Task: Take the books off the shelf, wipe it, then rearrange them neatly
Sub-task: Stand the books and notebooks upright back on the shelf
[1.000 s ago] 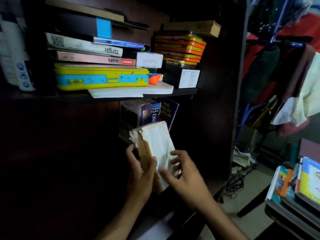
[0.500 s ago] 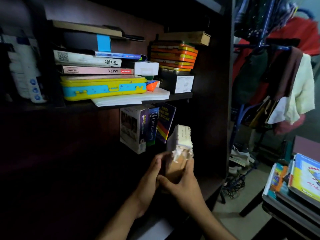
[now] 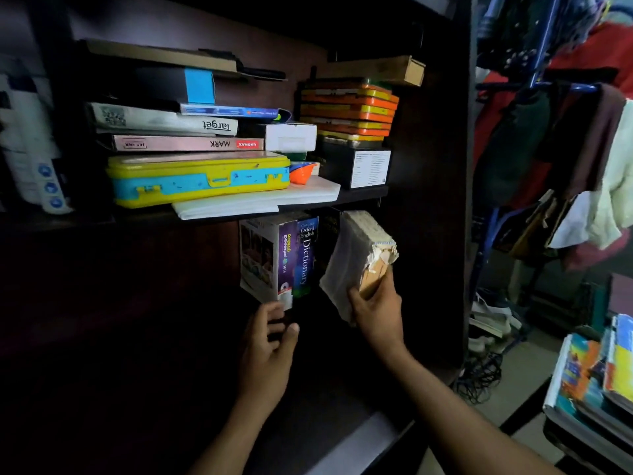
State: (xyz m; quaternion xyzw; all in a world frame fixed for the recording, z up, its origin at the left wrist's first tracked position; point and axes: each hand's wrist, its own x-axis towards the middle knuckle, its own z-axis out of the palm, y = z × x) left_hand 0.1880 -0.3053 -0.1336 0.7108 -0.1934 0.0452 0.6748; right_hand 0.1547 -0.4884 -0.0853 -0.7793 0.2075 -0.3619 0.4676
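Observation:
My right hand grips a thick worn book with a torn spine and yellowed pages, holding it upright in the lower shelf bay, just right of the standing books. A blue Oxford English Dictionary and a purple-spined book stand there under the upper shelf board. My left hand hovers below those books with fingers loosely curled, holding nothing. The lower shelf floor is dark and hard to make out.
The upper shelf carries a yellow and blue case, flat books such as "MARK" and "Target", a stack of orange boxes and a black box. Clothes hang at right. A book pile sits lower right.
My left hand has let go of the worn book and dropped back to the left. My right hand alone has carried the book up beside the dictionary.

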